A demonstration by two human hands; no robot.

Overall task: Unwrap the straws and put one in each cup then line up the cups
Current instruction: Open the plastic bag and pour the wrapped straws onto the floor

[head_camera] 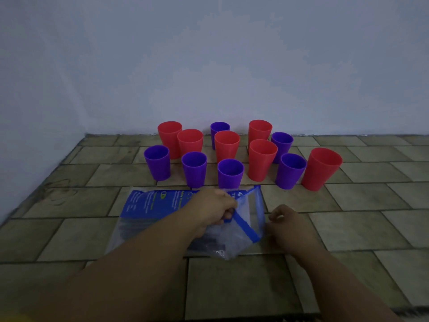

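Observation:
A clear plastic bag point(148, 212) with a blue printed label and a blue zip strip lies on the tiled floor in front of me. Dark straws show dimly through its lower part. My left hand point(211, 209) grips the blue zip edge of the bag near its open end. My right hand point(287, 225) pinches the bag's right edge, fingers curled. Behind the bag stand several red cups point(262, 159) and several purple cups point(193, 168), all upright and loosely scattered, with no straws in them.
The floor point(348, 228) is covered with brick-pattern tiles. A pale wall point(209, 66) runs right behind the cups, and meets a side wall at the far left corner. A red cup point(321, 168) stands furthest right.

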